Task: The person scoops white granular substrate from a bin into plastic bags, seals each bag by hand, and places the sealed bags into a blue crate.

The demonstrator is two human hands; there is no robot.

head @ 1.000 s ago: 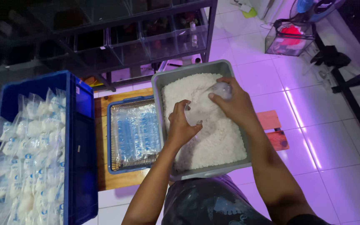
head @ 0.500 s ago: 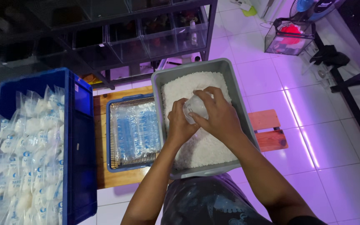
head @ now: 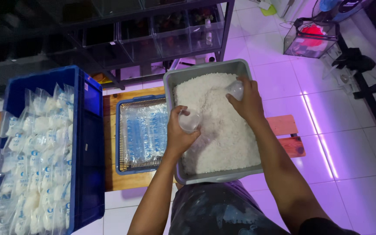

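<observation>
Hands now apart, cup each.

Grey tub of white grains at centre. Left hand gripped clear cup; right hand gripped second cup at 1 o'clock. Blue crate of filled bags at 9 o'clock.

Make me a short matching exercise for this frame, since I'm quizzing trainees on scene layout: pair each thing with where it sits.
Things:
1. blue crate
2. grey tub
3. left hand
4. right hand

Places:
A. at the tub's far end, on a clear cup in the white grains
B. far left, packed with filled clear bags
C. at the tub's near left side, holding a clear cup
D. in front of the person, full of white grains

Pairs: 1-B, 2-D, 3-C, 4-A
</observation>
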